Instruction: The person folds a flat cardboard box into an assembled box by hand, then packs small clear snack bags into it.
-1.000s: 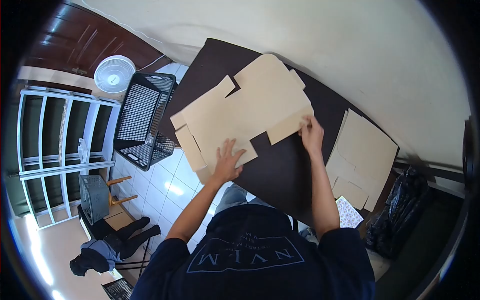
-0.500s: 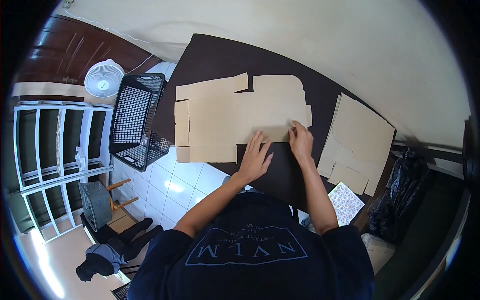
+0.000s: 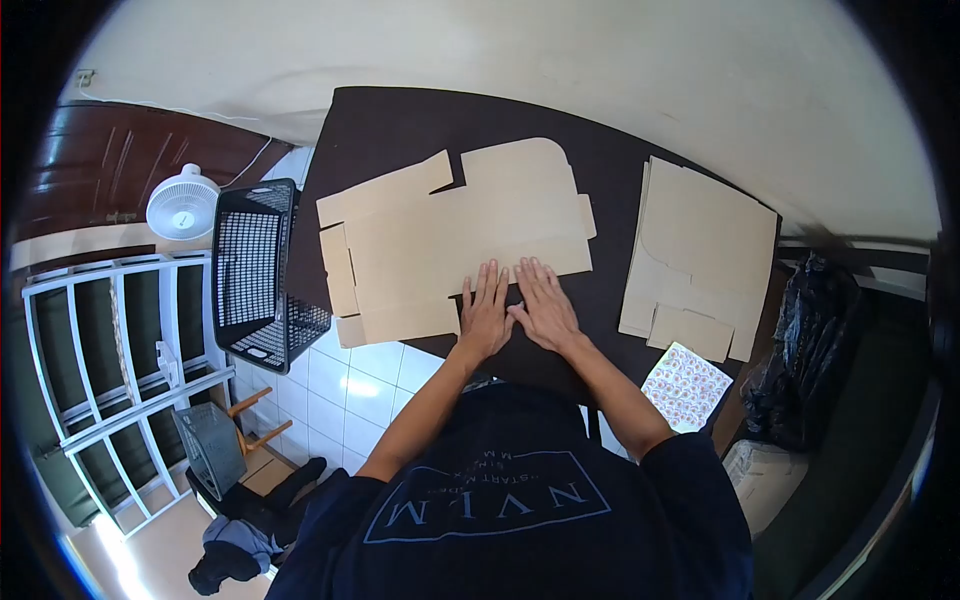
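Note:
A flat, unfolded cardboard box blank (image 3: 410, 240) lies on the dark table (image 3: 390, 125), with slots and flaps cut along its edges. My left hand (image 3: 487, 312) rests on its near edge, fingers stretched out. Beside it, my right hand (image 3: 546, 308) lies flat on the same edge, fingers extended and the thumbs almost touching. Neither hand grips anything. Their fingers cover part of the near edge, so how the flap there lies is hard to see.
To the right sits a stack of cardboard blanks (image 3: 705, 240), near a sheet of round stickers (image 3: 686, 388). Black plastic crates (image 3: 252, 270) stand left of the table. A fan (image 3: 183, 203) is behind them. Another person (image 3: 240, 545) is at lower left.
The narrow flap at the near edge no longer stands up between my hands. My right hand has let go of it and moved left, flattening beside my left hand. The blank appears turned slightly.

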Available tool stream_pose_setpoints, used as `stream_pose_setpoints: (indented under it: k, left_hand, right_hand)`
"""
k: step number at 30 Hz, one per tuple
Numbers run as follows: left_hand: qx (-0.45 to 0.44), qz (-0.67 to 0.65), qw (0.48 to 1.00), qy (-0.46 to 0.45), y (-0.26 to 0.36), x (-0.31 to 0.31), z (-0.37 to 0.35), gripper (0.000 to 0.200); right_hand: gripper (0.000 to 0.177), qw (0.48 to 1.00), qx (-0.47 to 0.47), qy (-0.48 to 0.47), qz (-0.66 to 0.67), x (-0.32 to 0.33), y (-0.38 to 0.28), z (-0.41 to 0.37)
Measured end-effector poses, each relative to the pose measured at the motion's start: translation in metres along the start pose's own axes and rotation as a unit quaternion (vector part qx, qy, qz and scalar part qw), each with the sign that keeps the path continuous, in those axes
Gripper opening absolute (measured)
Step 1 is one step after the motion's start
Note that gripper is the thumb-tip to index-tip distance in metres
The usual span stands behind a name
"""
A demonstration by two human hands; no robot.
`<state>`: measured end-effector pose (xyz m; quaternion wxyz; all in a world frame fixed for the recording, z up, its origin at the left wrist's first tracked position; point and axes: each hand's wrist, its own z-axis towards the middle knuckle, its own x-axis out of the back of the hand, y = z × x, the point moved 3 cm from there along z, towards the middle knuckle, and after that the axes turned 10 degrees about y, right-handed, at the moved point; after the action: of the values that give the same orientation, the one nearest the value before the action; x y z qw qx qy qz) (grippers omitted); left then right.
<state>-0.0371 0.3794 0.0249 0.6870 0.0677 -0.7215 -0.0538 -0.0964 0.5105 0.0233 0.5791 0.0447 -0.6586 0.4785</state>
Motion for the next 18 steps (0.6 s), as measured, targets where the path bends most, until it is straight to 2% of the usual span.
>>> stream_pose_setpoints:
  k: [1,3,5,8,11,16,18]
  left_hand:
    - [0.019,-0.039,0.999,0.010,0.001,0.003,0.001,0.072]
    - [0.014,-0.036,0.999,0.012,0.003,0.008,0.002,0.069]
    - [0.018,-0.042,0.999,0.008,0.004,0.009,0.002,0.068]
    - [0.010,-0.032,0.999,0.008,0.005,0.008,0.002,0.069]
    - [0.015,-0.039,0.999,0.007,0.005,0.003,0.002,0.069]
    - [-0.002,-0.018,1.000,-0.012,-0.001,-0.006,-0.001,0.075]
    - [-0.007,-0.018,1.000,-0.010,0.000,-0.009,-0.002,0.078]
  right_hand:
    - [0.071,0.999,-0.021,0.003,-0.030,0.005,0.010,-0.004]
    - [0.071,0.997,-0.043,0.006,-0.058,0.016,0.026,-0.010]
    - [0.069,0.980,-0.098,0.063,-0.164,0.033,0.042,-0.017]
    - [0.069,0.966,-0.148,0.112,-0.179,0.031,0.042,-0.020]
    - [0.068,0.962,-0.184,0.100,-0.173,0.014,0.017,-0.008]
    - [0.064,0.984,-0.140,0.073,-0.076,-0.003,-0.015,-0.005]
    - [0.052,0.994,-0.012,0.106,0.013,-0.005,-0.024,-0.004]
